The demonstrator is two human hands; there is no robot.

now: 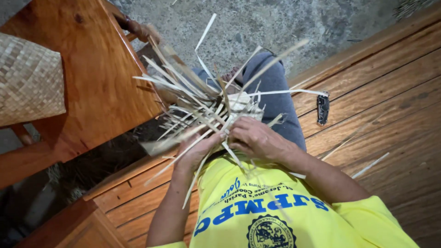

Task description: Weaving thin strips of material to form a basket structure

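A small woven piece (239,108) of pale flat straw strips rests over my lap, with many loose strip ends (183,80) fanning up and to the left. My left hand (197,149) grips several strips at the lower left of the piece. My right hand (255,138) lies over the piece's near edge, fingers curled on the strips. I wear a yellow printed shirt (275,216) and grey trousers (271,78).
A wooden chair (96,78) stands at left, bearing a woven straw mat or bag (27,80). I sit on a wooden plank bench (381,119). On it lie a dark folding knife (323,109) and loose strips (370,165). Concrete floor (294,23) lies beyond.
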